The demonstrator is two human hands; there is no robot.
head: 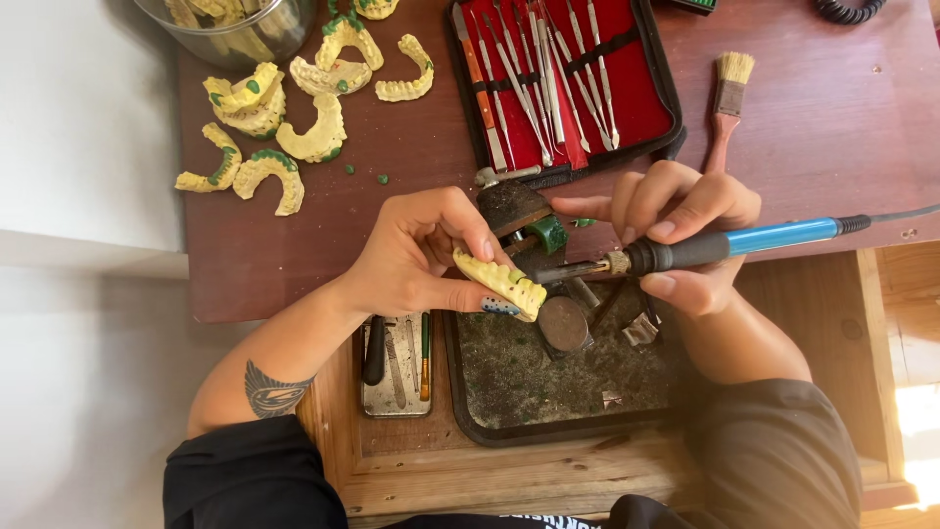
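Seen from the head camera, the left hand is pinching a yellow dental cast in closed fingers just past the tabletop's near edge, over a dark tray. The right hand is gripping a blue-handled heated tool, its tip beside the cast. A slip there is risking a burnt fingertip or a gouged cast, should either hand waver.

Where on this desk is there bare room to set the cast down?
Bare wood lies between the plaster casts and the red tool case, and right of the brush. It is crowded around the dark tray, where the left hand and right hand work.
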